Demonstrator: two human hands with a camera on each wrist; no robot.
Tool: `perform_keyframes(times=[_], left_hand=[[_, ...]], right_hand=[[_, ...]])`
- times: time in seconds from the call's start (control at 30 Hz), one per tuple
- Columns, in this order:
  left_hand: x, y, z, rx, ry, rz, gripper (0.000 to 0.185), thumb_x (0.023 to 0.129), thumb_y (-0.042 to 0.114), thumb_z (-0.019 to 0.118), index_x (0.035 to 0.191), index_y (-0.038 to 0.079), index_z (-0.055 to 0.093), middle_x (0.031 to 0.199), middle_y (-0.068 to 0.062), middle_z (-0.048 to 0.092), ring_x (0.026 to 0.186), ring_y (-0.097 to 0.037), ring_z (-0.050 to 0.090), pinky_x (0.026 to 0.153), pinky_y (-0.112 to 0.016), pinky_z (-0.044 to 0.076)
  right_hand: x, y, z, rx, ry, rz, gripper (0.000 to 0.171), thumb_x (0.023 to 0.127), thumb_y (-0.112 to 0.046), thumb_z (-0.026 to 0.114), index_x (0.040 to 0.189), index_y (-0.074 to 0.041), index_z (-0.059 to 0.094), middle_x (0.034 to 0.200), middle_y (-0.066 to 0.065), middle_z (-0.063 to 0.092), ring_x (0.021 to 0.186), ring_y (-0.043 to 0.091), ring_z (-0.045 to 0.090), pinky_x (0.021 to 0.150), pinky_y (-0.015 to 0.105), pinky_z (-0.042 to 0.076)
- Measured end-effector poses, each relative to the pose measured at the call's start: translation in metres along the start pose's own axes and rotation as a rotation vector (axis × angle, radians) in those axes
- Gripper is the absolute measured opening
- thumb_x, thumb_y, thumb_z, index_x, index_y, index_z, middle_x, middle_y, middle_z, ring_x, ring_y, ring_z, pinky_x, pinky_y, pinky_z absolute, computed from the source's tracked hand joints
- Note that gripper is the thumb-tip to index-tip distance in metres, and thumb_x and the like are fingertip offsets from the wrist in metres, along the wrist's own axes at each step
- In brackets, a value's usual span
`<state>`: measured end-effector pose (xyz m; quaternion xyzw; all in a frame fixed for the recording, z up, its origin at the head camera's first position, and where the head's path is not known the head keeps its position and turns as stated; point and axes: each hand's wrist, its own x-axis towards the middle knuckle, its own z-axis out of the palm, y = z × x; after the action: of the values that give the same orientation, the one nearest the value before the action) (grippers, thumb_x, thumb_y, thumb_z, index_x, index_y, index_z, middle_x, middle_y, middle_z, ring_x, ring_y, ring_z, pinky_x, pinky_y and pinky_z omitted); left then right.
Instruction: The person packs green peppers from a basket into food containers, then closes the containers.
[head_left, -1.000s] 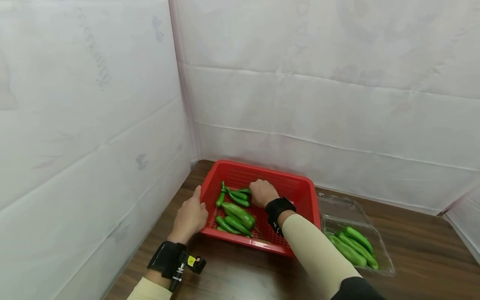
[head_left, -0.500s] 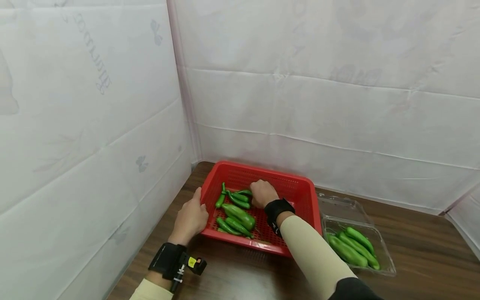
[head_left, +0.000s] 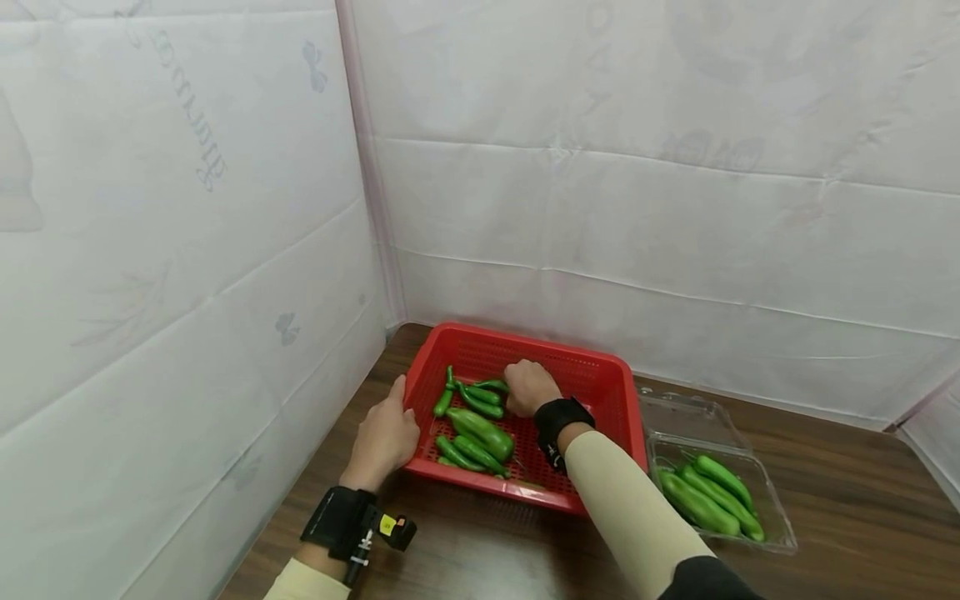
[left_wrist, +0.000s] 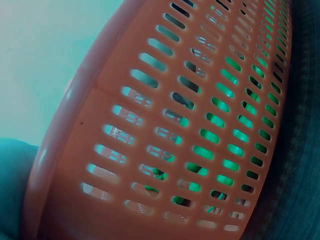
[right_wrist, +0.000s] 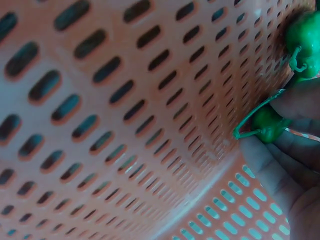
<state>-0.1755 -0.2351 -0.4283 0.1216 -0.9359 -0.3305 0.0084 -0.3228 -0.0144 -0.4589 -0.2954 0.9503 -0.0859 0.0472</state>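
Observation:
A red slotted basket (head_left: 600, 375) sits on the brown table and holds several green peppers (head_left: 480, 429). My left hand (head_left: 384, 437) grips the basket's left rim, thumb over the edge; the left wrist view is filled by the basket's outer wall (left_wrist: 200, 125). Inside the basket, my right hand (head_left: 529, 387) is curled over the peppers at the back. In the right wrist view its fingers (right_wrist: 280, 165) pinch a small green pepper (right_wrist: 270, 125) by its stem end, with another pepper (right_wrist: 305, 42) just above it.
A clear plastic clamshell tray (head_left: 768, 533) with several green peppers (head_left: 708, 496) lies open right of the basket. White sheeted walls close in the left and back sides. Bare table (head_left: 862, 500) shows to the right and in front.
Both hands stay almost where they were; the view has shifted slightly. My right hand remains curled over the peppers in the basket.

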Motion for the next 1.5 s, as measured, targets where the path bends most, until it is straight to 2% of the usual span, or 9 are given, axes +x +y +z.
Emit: perform_keyframes(times=[0.27,0.63,1.0,1.5], left_hand=[[-0.001,0.004,0.003,-0.005,-0.002,0.009,0.065,0.106,0.01,0.049,0.165,0.001,0.023,0.142,-0.03,0.061,0.116,-0.043,0.068,0.09,-0.059,0.056],[0.0,0.008,0.002,-0.002,-0.007,0.003,0.065,0.106,0.01,0.049,0.165,0.001,0.023,0.142,-0.031,0.06,0.116,-0.043,0.068,0.089,-0.059,0.057],[0.001,0.006,0.003,-0.002,-0.003,0.003,0.065,0.106,0.011,0.049,0.165,0.001,0.023,0.142,-0.03,0.061,0.119,-0.043,0.068,0.092,-0.06,0.056],[0.008,0.005,0.007,0.005,0.005,0.025,0.065,0.106,0.01,0.05,0.164,0.0,0.024,0.139,-0.031,0.062,0.113,-0.042,0.07,0.087,-0.057,0.057]], right_hand=[[-0.003,0.006,-0.001,-0.025,0.008,-0.013,0.049,0.087,0.007,0.063,0.062,-0.021,0.032,0.058,-0.005,0.023,0.056,0.012,0.026,0.053,0.029,0.028],[-0.005,0.01,-0.008,-0.034,-0.005,0.011,0.046,0.088,0.003,0.066,0.062,-0.02,0.036,0.058,-0.004,0.028,0.057,0.013,0.029,0.056,0.03,0.03],[-0.006,0.01,-0.016,-0.025,0.031,-0.02,0.05,0.087,0.007,0.065,0.061,-0.021,0.033,0.059,-0.004,0.023,0.058,0.013,0.024,0.057,0.03,0.027],[-0.004,0.01,-0.027,-0.026,0.01,-0.009,0.049,0.087,0.008,0.063,0.062,-0.021,0.033,0.06,-0.004,0.022,0.06,0.014,0.022,0.056,0.03,0.026]])
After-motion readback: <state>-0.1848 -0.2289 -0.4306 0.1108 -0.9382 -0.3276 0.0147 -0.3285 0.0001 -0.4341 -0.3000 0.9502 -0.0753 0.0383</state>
